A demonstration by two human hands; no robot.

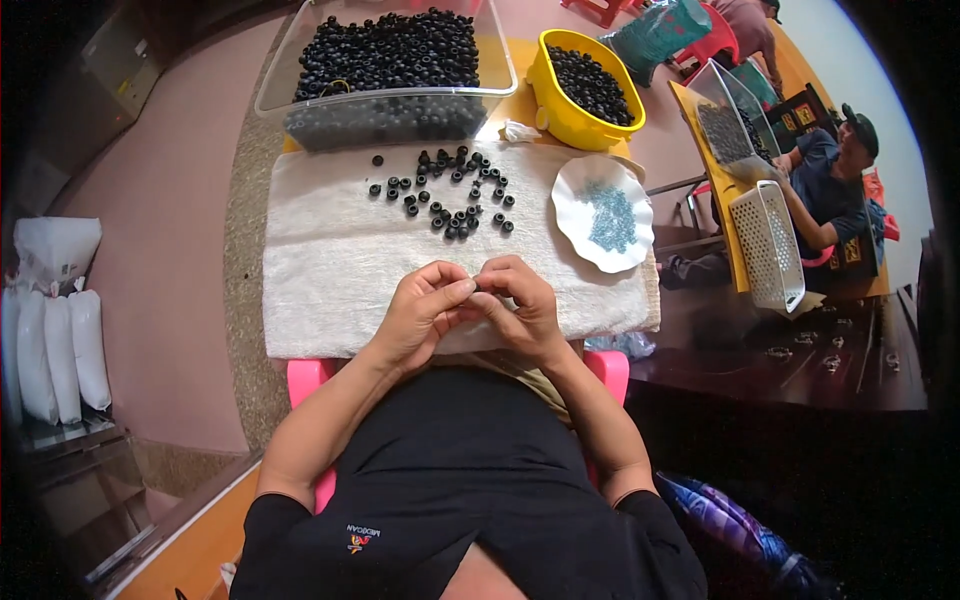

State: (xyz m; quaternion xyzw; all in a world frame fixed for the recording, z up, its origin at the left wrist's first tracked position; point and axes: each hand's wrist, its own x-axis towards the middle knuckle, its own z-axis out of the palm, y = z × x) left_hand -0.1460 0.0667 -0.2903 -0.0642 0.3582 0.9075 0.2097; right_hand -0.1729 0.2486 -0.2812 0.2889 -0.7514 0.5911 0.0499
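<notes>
My left hand (425,308) and my right hand (520,306) meet over the near part of a white towel (320,260). Thumbs and fingertips of both are pinched together, and whatever is between them is too small or hidden to name. Beyond them lies a loose scatter of round black pieces with holes (457,222), like large beads. To the right of these rests a white wavy-edged dish (570,205) with many tiny clear-blue pieces (612,215) in it.
Behind the towel stand a clear plastic bin (270,98) and a yellow basin (550,105), both full of black pieces. A crumpled white scrap (519,131) lies between them. At right, another person (830,190) sits by a table with a white perforated basket (768,245).
</notes>
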